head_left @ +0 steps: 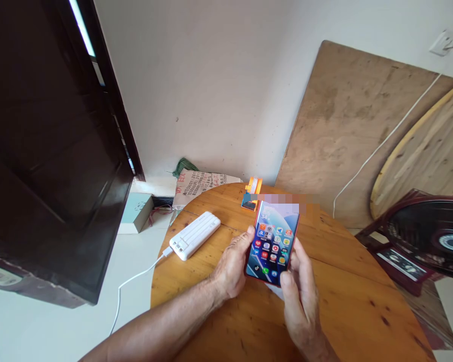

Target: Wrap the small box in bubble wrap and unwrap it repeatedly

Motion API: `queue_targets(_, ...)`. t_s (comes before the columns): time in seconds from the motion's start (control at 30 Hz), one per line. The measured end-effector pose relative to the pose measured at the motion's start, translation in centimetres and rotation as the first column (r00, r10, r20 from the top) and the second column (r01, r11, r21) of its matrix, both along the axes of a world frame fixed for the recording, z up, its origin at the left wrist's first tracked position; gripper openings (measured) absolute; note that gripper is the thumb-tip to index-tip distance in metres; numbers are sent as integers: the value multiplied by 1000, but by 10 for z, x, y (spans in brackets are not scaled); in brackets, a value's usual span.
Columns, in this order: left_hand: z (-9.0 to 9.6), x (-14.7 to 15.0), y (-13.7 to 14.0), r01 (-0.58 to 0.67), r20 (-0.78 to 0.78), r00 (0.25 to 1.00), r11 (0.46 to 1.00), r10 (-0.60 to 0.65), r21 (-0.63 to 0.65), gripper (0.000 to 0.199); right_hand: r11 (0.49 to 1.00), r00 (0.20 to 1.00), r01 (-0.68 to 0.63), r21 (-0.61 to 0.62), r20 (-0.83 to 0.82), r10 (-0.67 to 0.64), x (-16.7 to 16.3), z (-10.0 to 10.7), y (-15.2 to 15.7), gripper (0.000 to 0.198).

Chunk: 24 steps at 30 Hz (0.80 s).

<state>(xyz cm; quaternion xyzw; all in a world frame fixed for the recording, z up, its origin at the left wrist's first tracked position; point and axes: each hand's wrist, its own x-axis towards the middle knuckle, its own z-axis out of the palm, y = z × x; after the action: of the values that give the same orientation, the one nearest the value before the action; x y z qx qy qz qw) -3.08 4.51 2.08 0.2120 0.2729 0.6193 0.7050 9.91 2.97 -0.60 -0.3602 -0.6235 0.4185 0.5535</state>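
— Where is the smartphone (271, 246), please?
— It is in the lower centre of the frame, between the left hand (232, 264) and the right hand (301, 299); both hold its edges, over one wooden table (347, 301).
— And the count?
— One smartphone, two hands, one white power bank (197, 235) left of centre, one cable (130, 284) at its end.

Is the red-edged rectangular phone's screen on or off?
On: the red-edged rectangular phone is lit, showing colourful app icons.

You face a pale wall (196, 90) behind a wooden table (355, 271). A dark door (45, 141) stands on your left; a board (335, 125) leans on your right.
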Motion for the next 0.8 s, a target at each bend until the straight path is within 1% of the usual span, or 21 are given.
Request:
queue_targets(0.13, -2, 0, 1, 0, -8, 1000, 1000, 0, 0, 41, 1000, 1000, -2, 24, 14, 1, 1, -1, 1, 53)
queue_targets(0.3, -2, 0, 2, 1, 2, 1000, 1000, -1, -6, 44, 1000, 999, -3, 20, 40, 2, 2, -1, 0, 54)
queue_targets(0.47, -1, 1, 2, -14, -4, 1000, 1000, 14, -10, 44, 999, 999, -14, 30, 40, 13, 2, 0, 1, 54)
queue_targets(0.6, -1, 1, 1, -15, -10, 1000, 1000, 15, -24, 47, 999, 999, -31, 28, 30, 30, 3, -1, 1, 54)
queue_targets(0.8, -4, 1, 2, 36, 3, 999, 998, -36, -45, 50, 999, 999, -14, 49, 33, 12, 4, -4, 2, 55)
